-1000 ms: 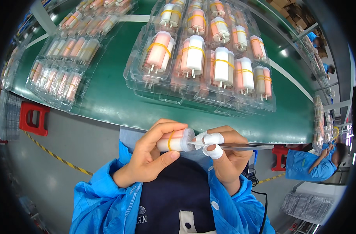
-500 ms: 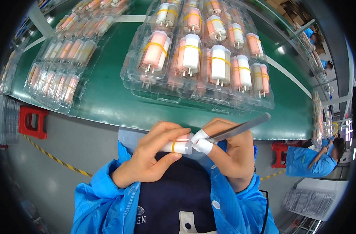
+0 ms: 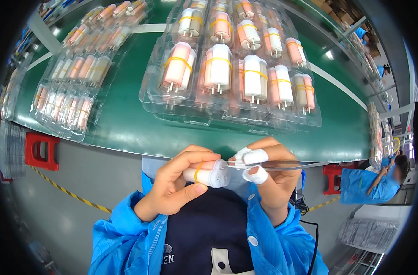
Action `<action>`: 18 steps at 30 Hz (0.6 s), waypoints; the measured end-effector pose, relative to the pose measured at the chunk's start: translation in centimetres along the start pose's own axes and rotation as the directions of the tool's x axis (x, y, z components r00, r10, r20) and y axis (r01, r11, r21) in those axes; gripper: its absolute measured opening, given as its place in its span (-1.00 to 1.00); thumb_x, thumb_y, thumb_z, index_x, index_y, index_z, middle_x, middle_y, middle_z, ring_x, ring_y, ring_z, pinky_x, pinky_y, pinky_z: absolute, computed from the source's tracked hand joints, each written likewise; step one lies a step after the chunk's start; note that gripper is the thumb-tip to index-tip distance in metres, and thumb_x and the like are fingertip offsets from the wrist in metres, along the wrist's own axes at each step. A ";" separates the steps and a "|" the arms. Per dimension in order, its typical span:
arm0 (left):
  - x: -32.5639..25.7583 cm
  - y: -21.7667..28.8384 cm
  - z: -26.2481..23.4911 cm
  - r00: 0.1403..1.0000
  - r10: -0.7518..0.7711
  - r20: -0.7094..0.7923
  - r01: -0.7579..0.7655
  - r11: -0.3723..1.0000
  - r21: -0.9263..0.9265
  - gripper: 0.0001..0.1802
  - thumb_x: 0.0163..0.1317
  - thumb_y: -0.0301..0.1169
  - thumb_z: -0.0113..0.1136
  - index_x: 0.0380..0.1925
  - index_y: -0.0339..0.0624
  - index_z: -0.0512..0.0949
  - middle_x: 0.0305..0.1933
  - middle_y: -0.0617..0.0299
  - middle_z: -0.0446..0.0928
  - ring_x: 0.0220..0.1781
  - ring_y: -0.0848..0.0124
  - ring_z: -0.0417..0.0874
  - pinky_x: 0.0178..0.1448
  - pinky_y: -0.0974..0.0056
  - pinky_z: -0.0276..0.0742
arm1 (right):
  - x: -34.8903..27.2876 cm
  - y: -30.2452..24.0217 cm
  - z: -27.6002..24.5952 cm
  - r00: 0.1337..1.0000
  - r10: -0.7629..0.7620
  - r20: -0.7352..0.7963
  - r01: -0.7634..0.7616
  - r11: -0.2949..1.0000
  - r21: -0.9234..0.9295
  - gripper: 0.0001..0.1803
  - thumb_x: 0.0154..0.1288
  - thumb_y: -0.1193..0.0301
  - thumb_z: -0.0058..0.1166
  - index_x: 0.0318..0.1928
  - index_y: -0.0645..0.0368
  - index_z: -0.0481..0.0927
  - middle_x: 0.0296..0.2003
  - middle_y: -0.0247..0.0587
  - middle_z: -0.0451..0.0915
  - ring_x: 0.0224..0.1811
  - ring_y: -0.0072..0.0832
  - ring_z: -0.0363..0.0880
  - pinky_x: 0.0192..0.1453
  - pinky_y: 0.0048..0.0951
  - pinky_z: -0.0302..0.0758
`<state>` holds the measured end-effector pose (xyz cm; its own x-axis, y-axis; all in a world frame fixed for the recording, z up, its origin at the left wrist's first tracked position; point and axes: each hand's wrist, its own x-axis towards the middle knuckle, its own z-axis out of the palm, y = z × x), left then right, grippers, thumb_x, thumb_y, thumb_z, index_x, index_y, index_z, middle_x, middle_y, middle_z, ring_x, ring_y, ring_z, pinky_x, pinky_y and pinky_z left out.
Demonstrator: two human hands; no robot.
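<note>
My left hand (image 3: pixel 170 185) is wrapped round a bundle of pink and white cylinders (image 3: pixel 203 174), bound with a yellow rubber band and lying sideways in front of my chest. A clear end piece on the bundle faces right. My right hand (image 3: pixel 278 176), with white coverings on its fingertips, is closed on metal tweezers (image 3: pixel 286 164). Their tips point left and reach the upper part of the bundle's clear end; I cannot tell whether they grip anything there. The far end of the bundle is hidden by my left palm.
Clear plastic trays (image 3: pixel 195 112) stacked on the green table (image 3: pixel 122 128) hold several similar banded bundles. More filled trays (image 3: pixel 64 107) lie at the left. Red stools (image 3: pixel 41 150) stand by the table, and a person in blue (image 3: pixel 369 185) works at the right.
The tweezers have swung from slanting up to the right to nearly level, tips at the bundle's end. My right fingertips have drawn back from that end, and the bundle has turned slightly.
</note>
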<state>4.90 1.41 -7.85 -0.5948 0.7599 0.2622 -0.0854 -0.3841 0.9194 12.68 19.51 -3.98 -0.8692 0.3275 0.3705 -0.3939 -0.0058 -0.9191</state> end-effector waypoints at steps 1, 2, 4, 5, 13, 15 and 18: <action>0.0 0.0 0.0 1.000 -0.006 0.004 0.007 1.000 -0.019 -0.49 0.18 -0.43 0.17 0.11 -0.45 0.37 0.09 0.00 0.37 0.12 0.29 0.40 0.21 0.26 0.28 | 0.0 0.0 0.0 1.000 -0.017 0.018 0.017 0.999 -0.027 -0.80 0.03 0.60 0.24 -0.26 0.33 0.62 -0.32 -0.02 0.62 -0.33 -0.41 0.61 -0.27 -0.48 0.51; 0.0 0.2 0.1 1.000 -0.013 0.008 0.013 0.999 -0.037 -0.49 0.18 -0.42 0.18 0.11 -0.45 0.37 0.09 0.00 0.36 0.12 0.29 0.40 0.21 0.26 0.28 | 0.0 0.1 -0.1 0.999 -0.033 0.037 0.035 0.998 -0.053 -0.80 0.04 0.59 0.24 -0.25 0.33 0.62 -0.32 -0.02 0.62 -0.33 -0.40 0.61 -0.27 -0.48 0.51; -0.1 0.2 0.2 1.000 -0.022 0.013 0.022 0.997 -0.070 -0.48 0.20 -0.41 0.18 0.12 -0.46 0.36 0.10 0.00 0.35 0.13 0.29 0.40 0.21 0.25 0.28 | -0.1 0.1 -0.1 0.997 -0.046 0.059 0.050 0.995 -0.083 -0.80 0.04 0.58 0.25 -0.25 0.32 0.62 -0.33 -0.02 0.63 -0.32 -0.39 0.62 -0.27 -0.48 0.52; -0.1 0.2 0.2 1.000 -0.024 0.013 0.025 0.996 -0.085 -0.48 0.20 -0.40 0.18 0.12 -0.46 0.36 0.10 0.00 0.35 0.13 0.29 0.40 0.21 0.25 0.29 | -0.1 0.0 -0.1 0.997 -0.043 0.062 0.048 0.995 -0.086 -0.80 0.04 0.58 0.25 -0.25 0.32 0.63 -0.33 -0.02 0.63 -0.32 -0.38 0.63 -0.27 -0.48 0.53; -0.2 0.4 0.1 0.999 -0.046 0.016 0.047 0.993 -0.107 -0.48 0.22 -0.38 0.16 0.13 -0.46 0.34 0.10 0.00 0.35 0.13 0.30 0.41 0.22 0.25 0.30 | 0.1 -0.3 -0.1 0.993 -0.045 0.107 0.063 0.984 -0.168 -0.80 0.02 0.58 0.26 -0.26 0.30 0.64 -0.34 -0.02 0.64 -0.32 -0.37 0.65 -0.27 -0.48 0.56; -0.2 0.4 0.1 0.999 -0.049 0.012 0.050 0.993 -0.105 -0.48 0.23 -0.38 0.16 0.13 -0.46 0.34 0.10 0.00 0.35 0.13 0.30 0.41 0.22 0.26 0.29 | 0.2 -0.3 0.0 0.993 -0.053 0.108 0.070 0.984 -0.164 -0.79 0.02 0.59 0.26 -0.26 0.30 0.64 -0.34 -0.01 0.64 -0.32 -0.37 0.66 -0.27 -0.47 0.56; -0.2 0.4 0.1 0.999 -0.047 0.016 0.049 0.992 -0.114 -0.48 0.23 -0.38 0.16 0.13 -0.46 0.34 0.10 0.01 0.35 0.13 0.30 0.41 0.22 0.26 0.29 | 0.2 -0.4 -0.1 0.990 -0.056 0.128 0.075 0.985 -0.154 -0.80 0.03 0.60 0.25 -0.26 0.30 0.64 -0.34 -0.01 0.64 -0.32 -0.36 0.66 -0.27 -0.47 0.57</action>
<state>5.09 1.14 -7.53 -0.5773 0.7854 0.2233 -0.2050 -0.4042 0.8914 12.70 19.72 -3.54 -0.8771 0.2035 0.4350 -0.4075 0.1639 -0.8984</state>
